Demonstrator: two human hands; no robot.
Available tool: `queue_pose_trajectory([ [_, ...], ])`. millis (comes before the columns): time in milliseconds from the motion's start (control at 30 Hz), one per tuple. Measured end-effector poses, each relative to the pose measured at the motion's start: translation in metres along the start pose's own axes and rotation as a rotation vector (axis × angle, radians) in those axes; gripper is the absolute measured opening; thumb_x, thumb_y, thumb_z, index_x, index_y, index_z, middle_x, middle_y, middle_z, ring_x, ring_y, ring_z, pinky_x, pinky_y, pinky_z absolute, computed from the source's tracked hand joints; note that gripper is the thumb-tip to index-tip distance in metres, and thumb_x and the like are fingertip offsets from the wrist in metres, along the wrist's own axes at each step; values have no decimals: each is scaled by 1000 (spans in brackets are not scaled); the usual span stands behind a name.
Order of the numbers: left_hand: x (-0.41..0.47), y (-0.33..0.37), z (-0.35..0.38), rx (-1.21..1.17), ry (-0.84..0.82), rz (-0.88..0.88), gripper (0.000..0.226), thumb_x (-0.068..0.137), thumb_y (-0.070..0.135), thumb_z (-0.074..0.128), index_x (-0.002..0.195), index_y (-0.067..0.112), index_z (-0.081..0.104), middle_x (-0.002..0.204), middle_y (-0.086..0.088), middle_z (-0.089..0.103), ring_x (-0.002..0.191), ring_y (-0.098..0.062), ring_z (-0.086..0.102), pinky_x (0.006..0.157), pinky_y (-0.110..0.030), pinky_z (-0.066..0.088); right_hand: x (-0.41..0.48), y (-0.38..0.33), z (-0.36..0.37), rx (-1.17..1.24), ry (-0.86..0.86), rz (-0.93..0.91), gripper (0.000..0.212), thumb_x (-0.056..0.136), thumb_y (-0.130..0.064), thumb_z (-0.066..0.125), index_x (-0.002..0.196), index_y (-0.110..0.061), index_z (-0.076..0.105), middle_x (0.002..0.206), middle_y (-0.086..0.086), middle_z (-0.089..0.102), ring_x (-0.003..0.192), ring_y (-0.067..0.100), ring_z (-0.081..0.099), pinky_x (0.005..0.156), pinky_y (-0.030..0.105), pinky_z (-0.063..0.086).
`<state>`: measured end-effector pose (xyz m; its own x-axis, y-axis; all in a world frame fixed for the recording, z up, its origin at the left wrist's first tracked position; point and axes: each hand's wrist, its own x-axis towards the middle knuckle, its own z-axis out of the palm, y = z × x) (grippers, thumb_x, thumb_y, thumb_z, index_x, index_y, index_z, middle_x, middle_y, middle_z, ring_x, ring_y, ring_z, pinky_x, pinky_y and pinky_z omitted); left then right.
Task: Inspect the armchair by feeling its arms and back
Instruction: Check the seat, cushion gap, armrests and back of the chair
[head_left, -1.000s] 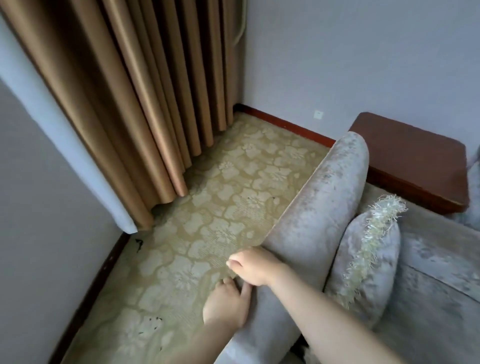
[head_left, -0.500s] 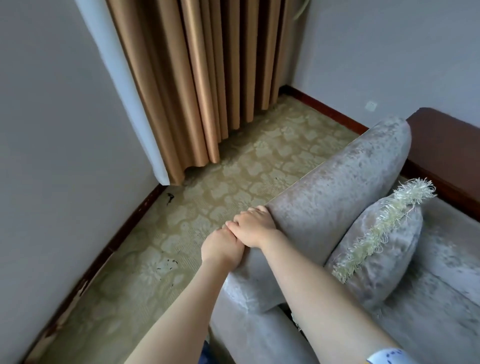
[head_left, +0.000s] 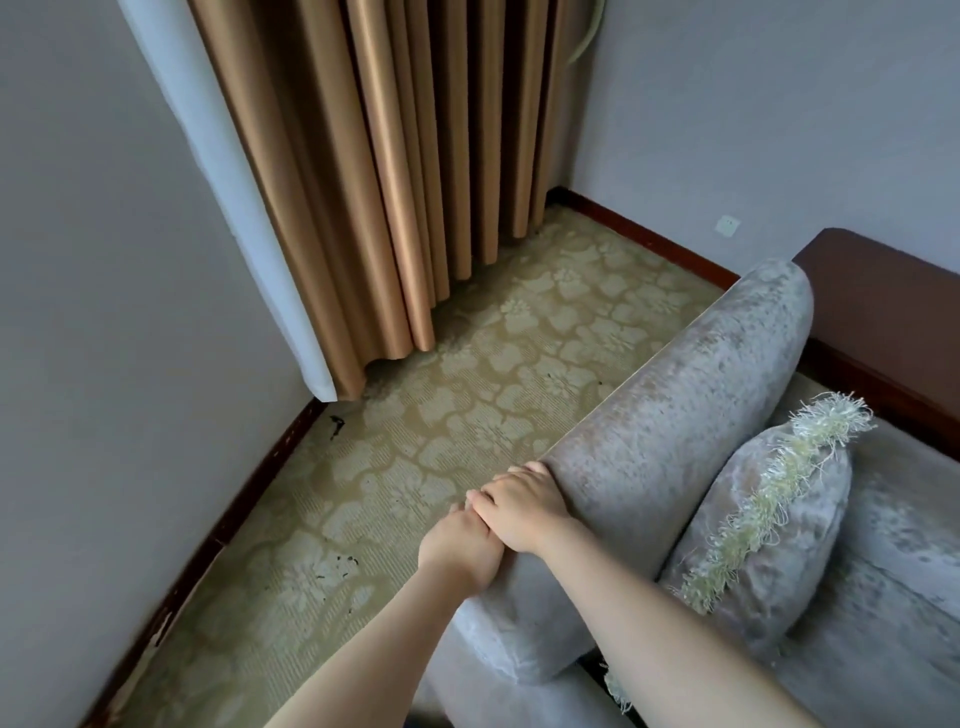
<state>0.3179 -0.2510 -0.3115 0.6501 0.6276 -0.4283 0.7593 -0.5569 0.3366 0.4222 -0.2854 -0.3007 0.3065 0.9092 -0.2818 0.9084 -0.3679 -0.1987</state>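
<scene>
two bare forearms reach in from the bottom edge and meet on the near end of the armrest (head_left: 675, 415). it is the padded side of a grey, mottled velvet armchair (head_left: 909, 571) that fills the lower right of the view.

the right hand (head_left: 519, 512) lies across the top of the armrest, its fingers (head_left: 522, 473) close together and curled over the outer edge, gripping the padding. the left hand (head_left: 460, 551) touches it and is pressed to the armrest's outer side. its fingers drop out of sight, so i cannot tell whether they are spread or curled.

a grey cushion (head_left: 769, 519) with a cream fringe leans against the inner side of the armrest.

left of the chair, a yellow-green carpet (head_left: 467, 395) with pale flower shapes and a few dark specks runs to a dark red-brown skirting board (head_left: 249, 493). above that stand plain pale walls (head_left: 130, 260).

in the corner a tan curtain (head_left: 389, 182) hangs in deep folds to the floor, with a white lining along its left edge. far right, just behind the armchair, is a dark wooden table (head_left: 883, 291). a small white socket (head_left: 727, 226) sits low on the far wall.
</scene>
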Motion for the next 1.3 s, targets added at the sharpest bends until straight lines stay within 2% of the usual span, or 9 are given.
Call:
queue_pose_trajectory([
  [100,14,-13,-14,-9,-131,115,55,95,52,30,136,17,42,132,-9,53,118,-27,51,92,-39,43,10,2,-8,36,-9,72,55,96,-50,28,94,-16,70,110,7,66,111,25,53,99,40,27],
  [167,31,-22,-31,-39,-138,124,65,86,70,29,125,23,49,121,0,60,110,-23,57,90,-37,45,26,13,-21,4,115,207,50,93,-53,33,111,-18,63,126,7,57,122,26,44,102,44,26],
  [267,66,-38,-63,29,-108,244,57,91,62,30,128,21,45,125,1,56,110,-23,57,92,-38,47,46,44,-43,-80,253,647,74,85,-58,47,145,-18,30,157,12,14,143,35,7,112,55,6],
  [400,117,-63,-112,205,-77,447,56,93,60,30,134,23,39,134,0,48,118,-21,51,95,-38,44,50,74,-35,215,246,1103,105,79,-65,52,151,-20,-10,157,12,-21,142,44,-13,112,63,4],
  [733,200,-70,-166,494,-118,717,53,96,56,30,135,21,36,132,3,48,117,-15,50,89,-30,45,58,74,-26,184,365,1193,91,82,-62,44,151,-26,-3,159,2,-8,144,35,-5,115,56,9],
  [1100,276,29,-175,678,-183,1064,47,95,50,36,131,20,39,127,1,48,111,-18,50,86,-33,43,56,69,-24,163,309,1187,85,83,-67,31,152,-25,7,160,7,-2,145,36,1,114,53,14],
  [1200,308,63,-182,699,-206,1143,45,95,49,38,130,22,38,126,2,47,112,-19,48,87,-34,42,67,83,-34,70,438,1249,65,77,-61,44,124,-18,55,129,17,50,110,40,51,84,48,46],
  [1267,329,84,-186,747,-220,1189,41,94,50,37,123,22,40,122,0,49,108,-22,50,84,-35,42,80,113,-49,6,575,1357,46,70,-50,65,94,-11,61,94,15,58,78,36,55,64,42,47],
  [1300,340,96,-189,771,-219,1217,40,94,50,37,121,21,41,120,-1,49,106,-23,51,82,-35,42,87,133,-61,45,604,1431,46,68,-47,70,92,-10,59,93,15,57,78,36,54,65,43,46],
])
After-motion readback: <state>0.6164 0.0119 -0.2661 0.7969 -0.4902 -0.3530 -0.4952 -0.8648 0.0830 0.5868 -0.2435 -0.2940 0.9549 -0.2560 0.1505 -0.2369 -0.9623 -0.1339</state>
